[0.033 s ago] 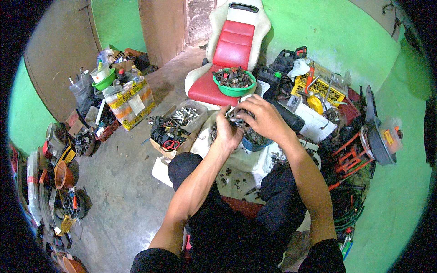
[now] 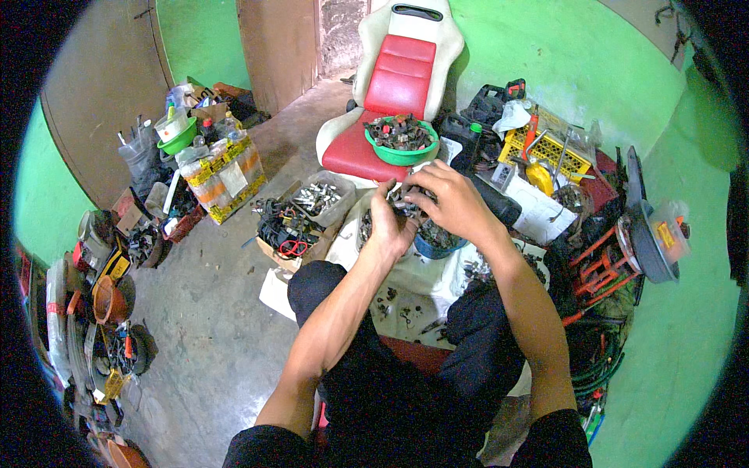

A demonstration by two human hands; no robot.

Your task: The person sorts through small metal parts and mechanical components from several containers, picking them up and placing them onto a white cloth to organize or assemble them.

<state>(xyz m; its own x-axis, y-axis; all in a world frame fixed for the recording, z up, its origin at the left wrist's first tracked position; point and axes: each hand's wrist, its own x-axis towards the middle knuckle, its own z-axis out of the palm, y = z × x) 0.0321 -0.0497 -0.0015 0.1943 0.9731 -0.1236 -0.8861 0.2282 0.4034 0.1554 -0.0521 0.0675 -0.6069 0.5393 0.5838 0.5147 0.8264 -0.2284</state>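
Hands close together at a small dark piece; position matches previous frame

Compared with the earlier frame, both hands keep the same pose, and the containers around them stay where they are; any change is too slight to make out.

Left hand (image 2: 392, 225): thumb up, fingers curled narrowly on a small dark piece (image 2: 403, 206). The piece sits between the two hands, partly hidden; its exact shape cannot be told, nor whether it is one part or several.

Right hand (image 2: 456, 203): back uppermost, fingers bent inward, fingertips at the same piece. Whether they pinch it or only touch it, cannot tell.

Just below the right hand: blue tub (image 2: 431, 251), filled with dark parts. Nearer the wearer than both hands: white sheet (image 2: 437, 274) with small dark parts scattered on it. Left of the left hand: clear tub (image 2: 344, 209) of silvery pieces, beside dark cables (image 2: 282, 221). Beyond the hands: green basin (image 2: 404, 158), heaped with dark parts, resting on a red and white seat (image 2: 400, 70).
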